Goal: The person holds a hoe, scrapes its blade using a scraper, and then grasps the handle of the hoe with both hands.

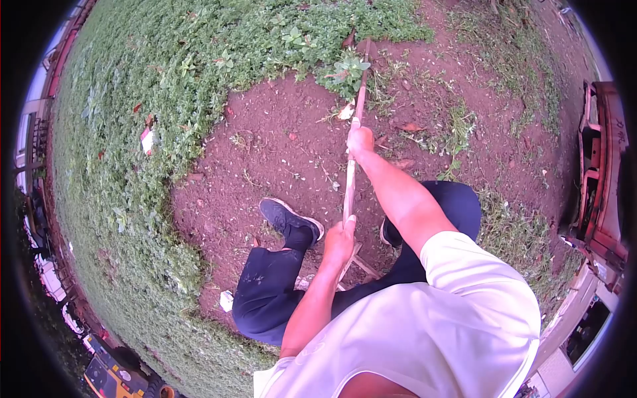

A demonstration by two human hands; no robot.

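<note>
Both my hands grip the long wooden handle of a hoe [350, 186], which runs away from me across the bare soil. My right hand [360, 140] is closed around the handle farther out. Nearer my body, my left hand [340, 239] is wrapped round its lower part. The hoe's far end reaches the edge of the green plants, where its head is partly hidden by leaves and soil. Just left of that end stands a leafy weed [346, 71], with a pale scrap [346, 111] below it.
Low green plants [133, 219] cover the ground at left and top. Uprooted weeds [458, 132] lie on the soil at right. My shoe [292, 222] rests on the dirt. A rusty red metal structure [600, 172] stands far right, and a yellow machine [113, 378] lower left.
</note>
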